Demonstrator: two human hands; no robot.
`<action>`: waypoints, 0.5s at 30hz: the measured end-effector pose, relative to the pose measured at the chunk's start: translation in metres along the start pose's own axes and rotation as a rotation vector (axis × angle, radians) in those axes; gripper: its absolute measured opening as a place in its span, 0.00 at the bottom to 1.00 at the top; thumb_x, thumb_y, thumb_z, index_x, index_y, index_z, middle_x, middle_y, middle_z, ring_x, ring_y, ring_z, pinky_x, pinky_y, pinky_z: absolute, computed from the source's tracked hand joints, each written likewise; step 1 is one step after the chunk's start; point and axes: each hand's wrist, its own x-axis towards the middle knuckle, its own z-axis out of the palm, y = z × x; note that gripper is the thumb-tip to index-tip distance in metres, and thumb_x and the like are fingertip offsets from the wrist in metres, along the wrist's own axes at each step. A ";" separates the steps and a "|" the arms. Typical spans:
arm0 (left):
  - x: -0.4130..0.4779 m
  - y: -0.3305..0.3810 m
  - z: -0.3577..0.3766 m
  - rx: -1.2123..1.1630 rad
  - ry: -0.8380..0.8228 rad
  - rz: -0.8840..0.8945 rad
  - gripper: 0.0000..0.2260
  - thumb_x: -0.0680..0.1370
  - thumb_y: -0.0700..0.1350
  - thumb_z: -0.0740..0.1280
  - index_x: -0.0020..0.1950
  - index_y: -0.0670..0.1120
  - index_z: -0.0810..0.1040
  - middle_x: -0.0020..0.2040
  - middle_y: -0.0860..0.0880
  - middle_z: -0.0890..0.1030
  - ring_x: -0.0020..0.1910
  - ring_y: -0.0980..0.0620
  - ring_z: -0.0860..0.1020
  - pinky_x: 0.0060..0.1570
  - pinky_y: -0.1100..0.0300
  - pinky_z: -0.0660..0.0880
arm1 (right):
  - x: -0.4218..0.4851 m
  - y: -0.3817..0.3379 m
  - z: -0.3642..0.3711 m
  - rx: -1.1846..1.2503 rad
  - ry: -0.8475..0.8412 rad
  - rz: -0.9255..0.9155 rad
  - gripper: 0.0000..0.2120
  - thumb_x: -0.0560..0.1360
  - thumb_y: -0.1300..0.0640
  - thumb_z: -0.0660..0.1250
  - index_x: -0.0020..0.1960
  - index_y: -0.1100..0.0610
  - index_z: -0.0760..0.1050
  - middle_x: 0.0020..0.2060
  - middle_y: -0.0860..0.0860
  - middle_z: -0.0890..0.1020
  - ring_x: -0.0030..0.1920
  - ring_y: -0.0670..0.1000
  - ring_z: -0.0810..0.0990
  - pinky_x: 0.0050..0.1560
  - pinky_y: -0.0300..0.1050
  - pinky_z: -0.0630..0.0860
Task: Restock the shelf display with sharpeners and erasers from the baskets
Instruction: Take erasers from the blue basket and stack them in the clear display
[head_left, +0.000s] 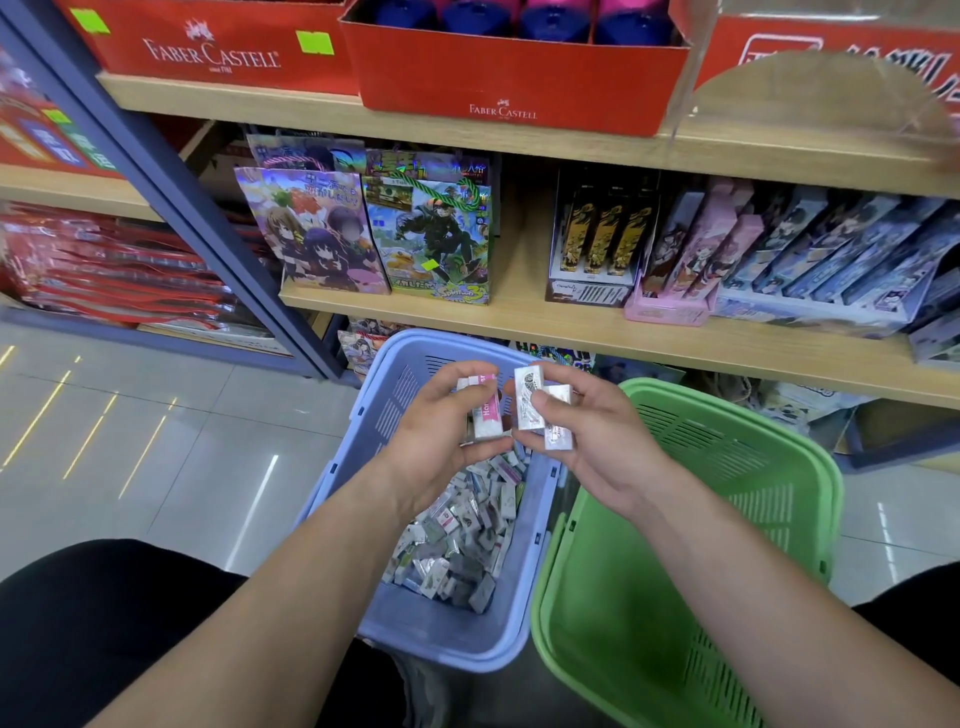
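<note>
Left grip (436, 434) pinches pink eraser (487, 413); right grip (597, 441) maybe two erasers (530, 402).

Smooth moulded plastic, slightly shiny, with slotted walls, for the blue basket (441, 634) and the green basket (623, 597). Inside the blue one, loose erasers (457, 545) in printed paper sleeves under thin clear film, with small glints. Same glossy wrap on the pink-sleeved erasers (485, 415) and the grey-patterned erasers (530, 402). Light wood-look board, matt, fine grain, for the shelf (571, 327). Red printed cardboard, half-matt, for the display boxes (519, 78). Clear hard plastic, a bit hazy, for the divider (821, 88). Glossy, partly holographic paper on the gift bags (311, 234). Polished pale tiles on the floor (182, 441), mirror-like under the lamps. Dark blue painted upright (182, 208), probably metal.
</note>
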 end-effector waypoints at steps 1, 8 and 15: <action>0.000 0.000 0.001 0.001 -0.005 0.004 0.07 0.83 0.41 0.66 0.59 0.48 0.80 0.50 0.47 0.84 0.49 0.45 0.84 0.47 0.52 0.83 | -0.001 0.000 0.000 0.001 -0.002 -0.011 0.11 0.79 0.68 0.67 0.58 0.57 0.80 0.50 0.57 0.86 0.48 0.55 0.86 0.49 0.50 0.84; -0.002 0.000 0.007 -0.076 -0.009 0.009 0.03 0.82 0.43 0.67 0.54 0.48 0.79 0.42 0.51 0.84 0.39 0.53 0.84 0.41 0.55 0.82 | -0.006 0.007 0.013 -0.004 0.082 -0.046 0.06 0.75 0.66 0.73 0.47 0.56 0.84 0.46 0.57 0.86 0.45 0.53 0.85 0.38 0.42 0.81; -0.003 0.002 0.006 -0.047 0.010 0.044 0.10 0.79 0.44 0.71 0.59 0.47 0.77 0.49 0.48 0.83 0.44 0.51 0.84 0.47 0.55 0.82 | -0.007 0.006 0.018 -0.126 0.143 -0.079 0.05 0.73 0.62 0.76 0.47 0.53 0.85 0.47 0.51 0.85 0.44 0.48 0.83 0.33 0.40 0.77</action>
